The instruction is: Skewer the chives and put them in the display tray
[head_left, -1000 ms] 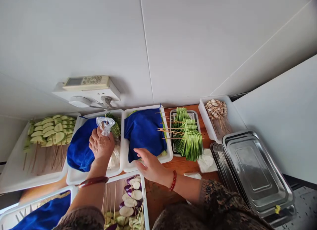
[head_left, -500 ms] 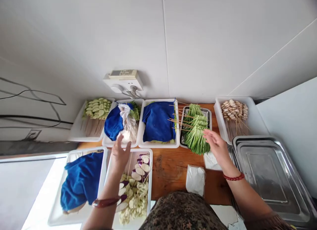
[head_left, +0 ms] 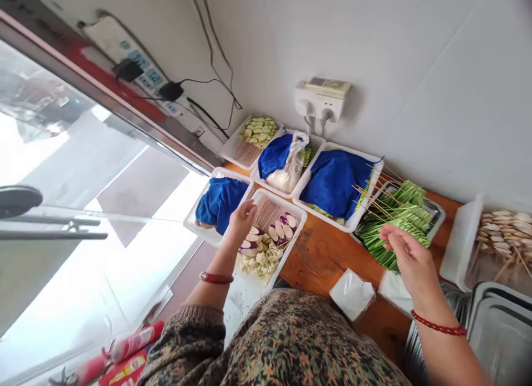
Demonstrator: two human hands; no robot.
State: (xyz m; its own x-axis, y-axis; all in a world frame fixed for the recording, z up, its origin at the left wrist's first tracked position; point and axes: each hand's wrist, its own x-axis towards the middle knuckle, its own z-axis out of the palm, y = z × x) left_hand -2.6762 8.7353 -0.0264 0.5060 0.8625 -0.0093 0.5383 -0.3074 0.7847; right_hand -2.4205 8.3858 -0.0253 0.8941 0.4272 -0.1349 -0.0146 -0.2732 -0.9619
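Observation:
My left hand (head_left: 241, 224) hovers over the left part of a white tray (head_left: 300, 222), fingers loosely bent and holding nothing that I can see. Sliced eggplant skewers (head_left: 284, 227) and cauliflower (head_left: 262, 264) lie in that tray. Just left of the hand, a blue cloth (head_left: 220, 200) covers most of another white tray. My right hand (head_left: 409, 257) is in front of the green vegetable skewers (head_left: 411, 217), its fingers half extended and nothing visible in them. Those skewers rest on a metal tray (head_left: 437, 213), sticks pointing left. Whether the right fingertips touch the greens, I cannot tell.
Along the wall stand trays of pale green slices (head_left: 260, 132), a plastic bag (head_left: 286, 173) and a blue-covered tray (head_left: 336, 184). Mushroom skewers (head_left: 505, 231) and stacked metal trays (head_left: 502, 330) are at right. Plastic-wrapped white packets (head_left: 352, 293) lie in front. Fire extinguishers (head_left: 137, 341) stand lower left.
My view has turned left and tilted, bringing the glass, power strip and fire extinguishers into sight. Both hands remain raised over the same trays; the left fingers look more bent.

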